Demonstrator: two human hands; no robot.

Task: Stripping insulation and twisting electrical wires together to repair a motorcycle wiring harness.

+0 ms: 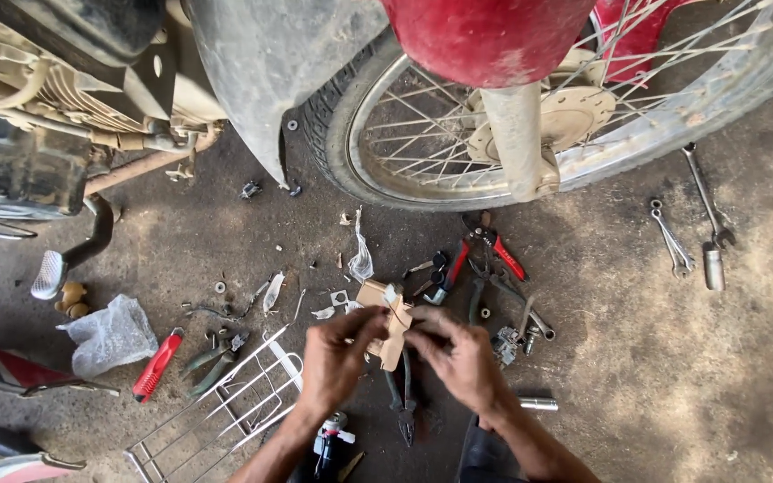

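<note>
Pinching a small tan cardboard box [390,324], left hand [335,362] and right hand [463,358] each close their grip above the gritty concrete floor [655,358].

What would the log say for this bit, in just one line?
left hand: holds small cardboard box | right hand: pinches same box | below: pliers on ground | behind: motorcycle wheel

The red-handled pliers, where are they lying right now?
In the head view, the red-handled pliers lie on the ground just below the motorcycle wheel, up and right of the hands, beside other scattered tools.
</note>
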